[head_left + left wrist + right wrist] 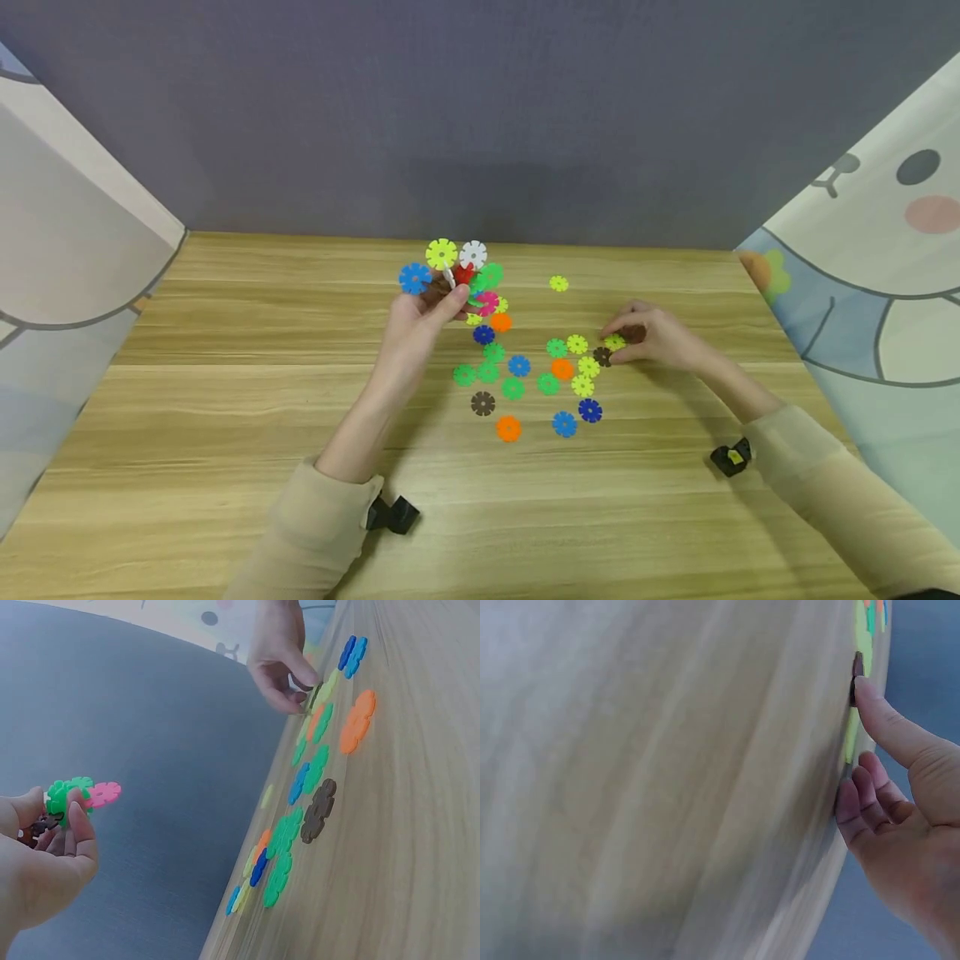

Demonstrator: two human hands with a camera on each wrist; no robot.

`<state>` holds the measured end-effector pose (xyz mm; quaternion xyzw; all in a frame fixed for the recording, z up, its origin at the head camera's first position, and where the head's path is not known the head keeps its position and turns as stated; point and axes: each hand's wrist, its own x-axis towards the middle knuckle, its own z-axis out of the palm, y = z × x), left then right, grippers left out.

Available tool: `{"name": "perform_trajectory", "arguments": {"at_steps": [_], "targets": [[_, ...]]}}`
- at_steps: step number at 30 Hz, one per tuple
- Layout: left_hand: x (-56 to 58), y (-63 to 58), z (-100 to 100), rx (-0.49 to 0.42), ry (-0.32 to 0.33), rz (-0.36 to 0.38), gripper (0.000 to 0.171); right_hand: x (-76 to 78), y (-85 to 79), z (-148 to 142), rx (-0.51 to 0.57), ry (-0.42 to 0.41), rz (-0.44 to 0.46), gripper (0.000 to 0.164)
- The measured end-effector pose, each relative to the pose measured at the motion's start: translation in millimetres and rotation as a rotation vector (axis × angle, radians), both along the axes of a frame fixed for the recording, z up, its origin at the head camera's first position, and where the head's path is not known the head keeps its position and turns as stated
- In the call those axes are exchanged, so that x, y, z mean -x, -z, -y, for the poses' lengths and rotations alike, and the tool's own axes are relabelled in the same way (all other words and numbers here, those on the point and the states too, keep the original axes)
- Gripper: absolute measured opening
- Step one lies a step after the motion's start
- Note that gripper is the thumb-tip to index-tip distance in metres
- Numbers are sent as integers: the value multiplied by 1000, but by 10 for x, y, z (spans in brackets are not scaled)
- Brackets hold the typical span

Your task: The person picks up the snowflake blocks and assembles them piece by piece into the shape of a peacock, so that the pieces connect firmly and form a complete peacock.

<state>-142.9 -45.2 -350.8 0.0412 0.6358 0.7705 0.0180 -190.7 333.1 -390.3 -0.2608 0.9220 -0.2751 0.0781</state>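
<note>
My left hand [420, 321] is raised over the table and grips a cluster of notched plastic discs joined together. In that cluster show a blue disc [415, 278], a yellow-green disc [441, 254], a white disc [473, 255] and a pink disc [103, 794], along with red, green and brown ones; fingers hide part of it. My right hand [656, 335] is low at the right side of the loose discs. Its thumb touches a brown disc [858, 666], and the other fingertips rest at the tabletop, apart from the thumb. Between them lies a yellow-green disc [615, 342].
Loose flat discs lie over the middle of the wooden table [225, 417], including an orange disc [508, 429], a brown disc [483, 403] and a dark blue disc [590, 411]. One yellow-green disc [558, 283] sits farther back. A grey panel [480, 125] stands behind the table.
</note>
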Motion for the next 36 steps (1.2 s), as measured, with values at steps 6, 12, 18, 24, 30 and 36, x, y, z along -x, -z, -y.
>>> {"name": "perform_trajectory", "arguments": {"at_steps": [6,12,18,24,30,36], "targets": [[5,1,5,-30,4,0,19,-1,39,8,-14,20,23,26],[5,-11,9,-52,-8,33,16,3,62,24,-42,28,26,27],[16,-10,8,-102,-23,74,27,-3,55,76,-54,21,10,27],[24,-8,13,-140,-25,95,43,-4,39,105,-43,20,20,26],[27,-18,9,-180,-48,92,40,-14,39,104,26,46,45,18],[6,-34,10,-279,14,74,34,-14,-29,127,208,52,-3,16]]}}
